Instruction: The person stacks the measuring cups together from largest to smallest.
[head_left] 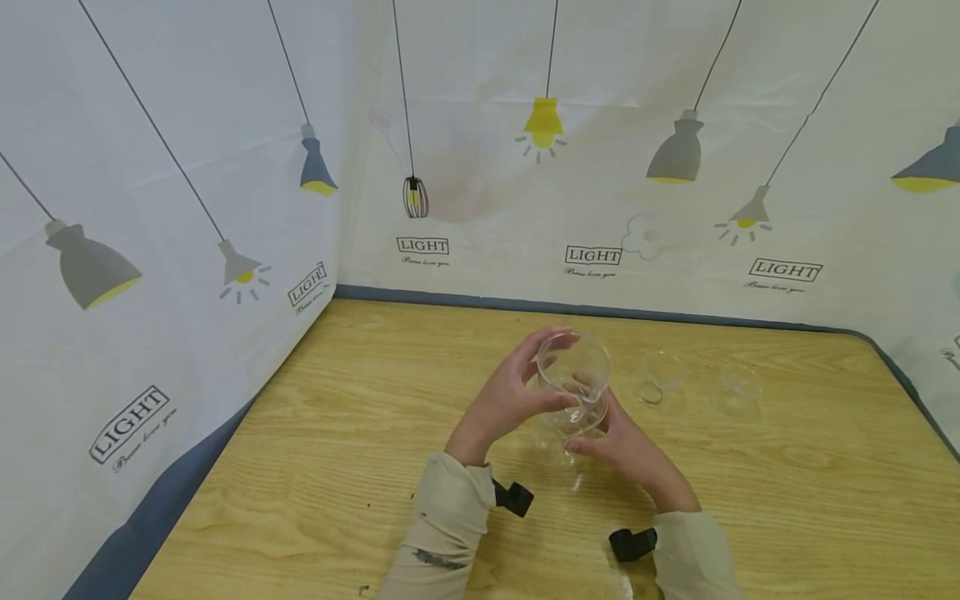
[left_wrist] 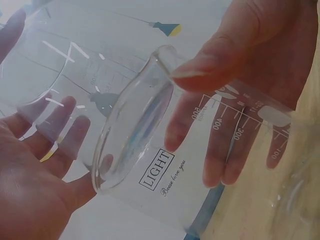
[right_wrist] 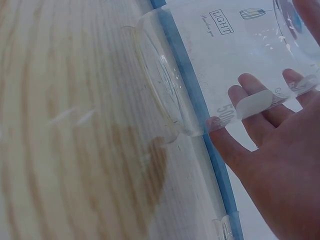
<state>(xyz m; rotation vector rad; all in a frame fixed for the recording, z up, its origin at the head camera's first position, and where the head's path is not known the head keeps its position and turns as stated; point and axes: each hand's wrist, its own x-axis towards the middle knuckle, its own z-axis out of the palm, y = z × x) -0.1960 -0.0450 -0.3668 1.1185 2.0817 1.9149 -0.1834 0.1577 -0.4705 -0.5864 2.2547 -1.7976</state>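
Observation:
Both hands hold clear glass beakers over the wooden table, one above the other in the head view. My left hand (head_left: 521,383) grips the upper beaker (head_left: 592,354), thumb at the near side and fingers around the far side. Just below, my right hand (head_left: 630,450) holds a second beaker (left_wrist: 200,150) between thumb and fingers. White graduations show on that beaker in the left wrist view, and its spouted rim tilts toward the upper glass. In the right wrist view, the right-hand fingers (right_wrist: 260,110) lie along glass with white markings. Transparent walls overlap, blurring where one beaker ends.
Two more clear glass vessels stand toward the back right of the table: one glass (head_left: 660,379) beside another glass (head_left: 738,387). A white lamp-printed curtain (head_left: 487,258) closes off the back and left. Black wrist mounts (head_left: 633,544) sit by both cuffs.

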